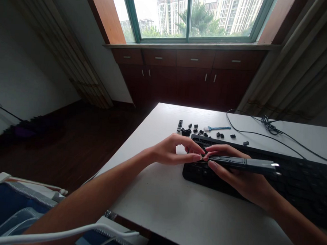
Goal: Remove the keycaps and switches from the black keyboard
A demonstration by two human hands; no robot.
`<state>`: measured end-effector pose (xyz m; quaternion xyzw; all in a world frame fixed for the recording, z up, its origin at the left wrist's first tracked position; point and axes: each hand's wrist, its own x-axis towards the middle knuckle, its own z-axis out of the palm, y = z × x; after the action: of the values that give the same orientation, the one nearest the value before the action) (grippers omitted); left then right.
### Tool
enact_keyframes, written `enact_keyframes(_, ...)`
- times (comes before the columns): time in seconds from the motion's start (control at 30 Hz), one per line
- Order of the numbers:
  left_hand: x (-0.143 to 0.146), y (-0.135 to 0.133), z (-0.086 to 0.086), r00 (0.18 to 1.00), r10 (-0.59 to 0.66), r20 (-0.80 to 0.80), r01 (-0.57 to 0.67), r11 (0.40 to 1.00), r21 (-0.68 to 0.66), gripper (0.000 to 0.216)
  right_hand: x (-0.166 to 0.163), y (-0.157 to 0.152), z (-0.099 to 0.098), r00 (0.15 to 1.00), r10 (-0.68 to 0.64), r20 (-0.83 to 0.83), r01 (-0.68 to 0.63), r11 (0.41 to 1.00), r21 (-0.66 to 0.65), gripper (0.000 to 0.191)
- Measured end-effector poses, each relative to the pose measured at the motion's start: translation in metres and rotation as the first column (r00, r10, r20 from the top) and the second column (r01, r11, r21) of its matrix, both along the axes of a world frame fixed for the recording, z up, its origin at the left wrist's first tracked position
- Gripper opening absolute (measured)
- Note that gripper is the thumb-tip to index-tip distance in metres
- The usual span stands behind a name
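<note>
You held a long black tool in your right hand over the keyboard near the table's far edge, left hand fingers pinching its tip, probably fitting it, which needed steady alignment.

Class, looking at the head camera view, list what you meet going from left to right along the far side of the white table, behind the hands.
Cluster of small black loose keycaps → blue plastic keycap puller tool → thin black cable looping across the white table → black knotted bundle of that cable.
</note>
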<state>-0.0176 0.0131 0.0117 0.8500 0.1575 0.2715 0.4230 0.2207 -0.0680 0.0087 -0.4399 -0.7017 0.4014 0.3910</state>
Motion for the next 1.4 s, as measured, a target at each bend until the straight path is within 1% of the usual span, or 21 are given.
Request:
enact_keyframes(0.13, 0.000, -0.001, 0.001, 1.000, 0.024, 0.002, -0.024, 0.999, -0.029, 0.023, 0.000, 0.000, 0.001, 0.998, -0.003, 0.062, 0.004, 1.000, -0.017, 0.021)
enact_keyframes(0.2, 0.000, -0.001, -0.001, 1.000, 0.014, 0.013, -0.014, 1.000, -0.020, 0.023, 0.000, 0.000, 0.001, 0.996, 0.002, 0.086, 0.001, 1.000, -0.029, 0.021)
enact_keyframes(0.33, 0.002, 0.000, -0.004, 1.000, 0.011, 0.021, -0.011, 1.000, 0.007, 0.022, 0.000, 0.001, 0.000, 0.993, -0.004, 0.119, 0.006, 1.000, -0.012, 0.019)
enact_keyframes(0.47, 0.002, 0.001, -0.005, 0.998, 0.052, 0.022, -0.052, 0.998, 0.017, 0.020, -0.002, 0.000, 0.000, 0.991, -0.065, 0.116, 0.058, 0.996, 0.064, 0.018)
enact_keyframes(0.57, 0.002, 0.002, -0.006, 0.997, 0.071, 0.023, -0.072, 0.997, 0.040, 0.019, -0.003, -0.002, -0.001, 0.992, -0.049, 0.117, 0.036, 0.993, 0.114, 0.015)
enact_keyframes(0.63, 0.003, 0.002, -0.008, 0.996, 0.087, 0.022, -0.088, 0.995, 0.052, 0.019, -0.003, -0.002, -0.001, 0.991, -0.029, 0.132, 0.016, 0.995, 0.095, 0.014)
enact_keyframes(0.73, 0.004, 0.002, -0.012, 0.990, 0.139, 0.024, -0.141, 0.987, 0.076, 0.022, -0.004, -0.002, 0.000, 0.987, -0.047, 0.150, 0.044, 0.999, 0.026, 0.014)
enact_keyframes(0.8, 0.004, 0.003, -0.015, 0.982, 0.186, 0.039, -0.189, 0.970, 0.152, 0.025, -0.003, -0.002, 0.001, 0.986, -0.047, 0.160, 0.050, 0.999, -0.012, 0.015)
enact_keyframes(0.9, 0.003, 0.005, -0.019, 0.964, 0.257, 0.071, -0.265, 0.903, 0.338, 0.026, -0.003, -0.004, 0.002, 0.986, -0.024, 0.166, 0.031, 0.999, -0.039, 0.017)
enact_keyframes(0.97, 0.002, 0.006, -0.020, 0.958, 0.274, 0.082, -0.283, 0.866, 0.412, 0.026, -0.003, -0.004, 0.001, 0.986, -0.028, 0.167, 0.035, 0.998, -0.042, 0.017)
enact_keyframes(1.03, 0.001, 0.006, -0.018, 0.965, 0.251, 0.076, -0.258, 0.857, 0.447, 0.026, -0.002, -0.004, 0.001, 0.987, -0.034, 0.160, 0.040, 0.999, -0.034, 0.017)
enact_keyframes(1.13, 0.000, 0.005, -0.016, 0.992, 0.121, 0.046, -0.127, 0.852, 0.507, 0.027, -0.002, -0.002, 0.000, 0.994, 0.003, 0.114, -0.006, 1.000, 0.023, 0.015)
enact_keyframes(1.2, 0.002, 0.003, -0.017, 0.998, 0.042, 0.037, -0.055, 0.831, 0.553, 0.038, -0.001, -0.001, -0.001, 0.997, 0.025, 0.076, -0.031, 0.997, 0.075, 0.012)
enact_keyframes(1.23, 0.003, 0.002, -0.017, 0.999, 0.029, 0.042, -0.048, 0.819, 0.572, 0.042, -0.001, -0.001, -0.001, 0.998, 0.030, 0.064, -0.035, 0.996, 0.083, 0.011)
enact_keyframes(1.3, 0.006, 0.001, -0.019, 0.997, 0.044, 0.056, -0.069, 0.802, 0.594, 0.038, 0.000, 0.000, -0.002, 0.999, 0.021, 0.038, -0.023, 0.999, 0.043, 0.014)
enact_keyframes(1.4, 0.010, -0.001, -0.022, 0.995, 0.064, 0.074, -0.095, 0.814, 0.572, 0.026, 0.001, 0.000, -0.004, 0.999, -0.005, -0.043, 0.002, 0.996, -0.086, 0.026)
